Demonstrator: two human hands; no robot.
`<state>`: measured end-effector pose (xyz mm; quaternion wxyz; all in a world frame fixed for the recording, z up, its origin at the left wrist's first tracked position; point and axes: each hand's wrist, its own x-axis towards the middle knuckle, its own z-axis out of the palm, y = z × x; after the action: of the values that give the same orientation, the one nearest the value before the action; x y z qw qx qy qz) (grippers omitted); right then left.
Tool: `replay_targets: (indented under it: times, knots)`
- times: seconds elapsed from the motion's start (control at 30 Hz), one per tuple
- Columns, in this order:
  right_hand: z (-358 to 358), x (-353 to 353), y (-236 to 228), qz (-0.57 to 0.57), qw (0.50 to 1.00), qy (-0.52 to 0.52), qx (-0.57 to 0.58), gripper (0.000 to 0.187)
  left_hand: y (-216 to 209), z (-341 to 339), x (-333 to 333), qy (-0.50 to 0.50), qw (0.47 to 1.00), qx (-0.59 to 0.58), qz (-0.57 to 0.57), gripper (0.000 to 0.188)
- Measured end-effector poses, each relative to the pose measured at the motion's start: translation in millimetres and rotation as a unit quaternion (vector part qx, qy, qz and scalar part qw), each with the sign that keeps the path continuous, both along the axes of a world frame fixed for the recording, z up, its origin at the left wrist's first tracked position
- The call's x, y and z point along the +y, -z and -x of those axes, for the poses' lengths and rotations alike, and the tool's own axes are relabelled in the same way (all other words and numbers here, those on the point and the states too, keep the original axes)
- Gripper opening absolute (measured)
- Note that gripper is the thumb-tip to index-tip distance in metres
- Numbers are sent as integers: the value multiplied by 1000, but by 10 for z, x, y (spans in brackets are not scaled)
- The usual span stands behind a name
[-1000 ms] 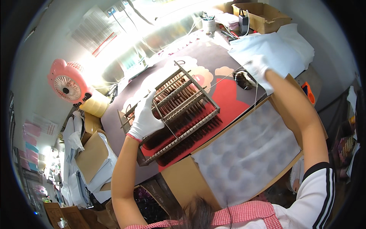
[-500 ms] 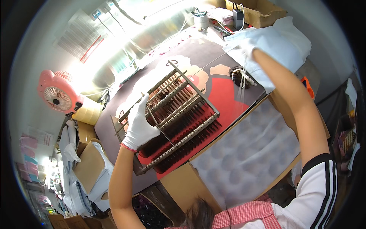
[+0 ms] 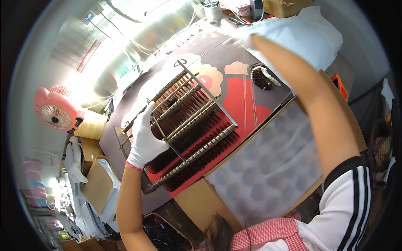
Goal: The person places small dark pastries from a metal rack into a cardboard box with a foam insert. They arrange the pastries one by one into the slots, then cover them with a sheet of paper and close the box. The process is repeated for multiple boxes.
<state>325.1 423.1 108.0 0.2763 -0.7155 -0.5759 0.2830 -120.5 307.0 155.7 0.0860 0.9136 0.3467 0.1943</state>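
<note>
A metal rack (image 3: 200, 114) with notched bars stands on the patterned mat, filled with rows of thin dark brown curved pieces (image 3: 176, 98). My left hand (image 3: 144, 142), in a white glove, grips the rack's left side, fingers over the bar and thumb spread toward the middle. Beyond the rack, my right hand (image 3: 242, 40), also white-gloved, is raised at the far right and smeared by motion. A thin metal rod (image 3: 212, 49) slopes from the rack's far side up into it. Clear thin strands (image 3: 253, 100) hang below that hand. Its separate fingers cannot be made out.
Dark curved pieces on white paper (image 3: 264, 77) lie right of the rack. A carton with a dimpled whitish sheet (image 3: 264, 163) sits at the near edge. Pale blue sheets (image 3: 307, 39) are at far right, a pen cup (image 3: 213, 12) behind, a pink fan (image 3: 56, 108) left.
My right hand has moved left from over the pale blue sheets, and the rod moves with it. My left hand keeps its grip on the rack. The whole view has shifted slightly.
</note>
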Motion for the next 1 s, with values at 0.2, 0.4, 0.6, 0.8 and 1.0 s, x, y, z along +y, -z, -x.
replay_targets:
  times: [0.2, 0.4, 0.6, 0.8, 1.0]
  knots:
    - [-3261, -1531, -996, -82, 868, 467, -148, 45, -17, -123, 23, 7, 1000, -27, 13, 95]
    - [-4564, -3192, -1044, -152, 756, 628, -109, 64, -245, -321, 14, 13, 1000, -14, -20, 93]
    - [-3694, -3372, 230, -161, 767, 598, 169, 73, -625, -361, -289, -12, 999, -30, -14, 97]
    - [-2594, -3312, -215, 28, 947, 292, -128, 70, -750, -173, -1210, -8, 986, -128, 103, 101]
    - [-375, -4211, -1506, -233, 932, -27, -277, 36, -529, -131, -2112, 92, 983, -114, 107, 109]
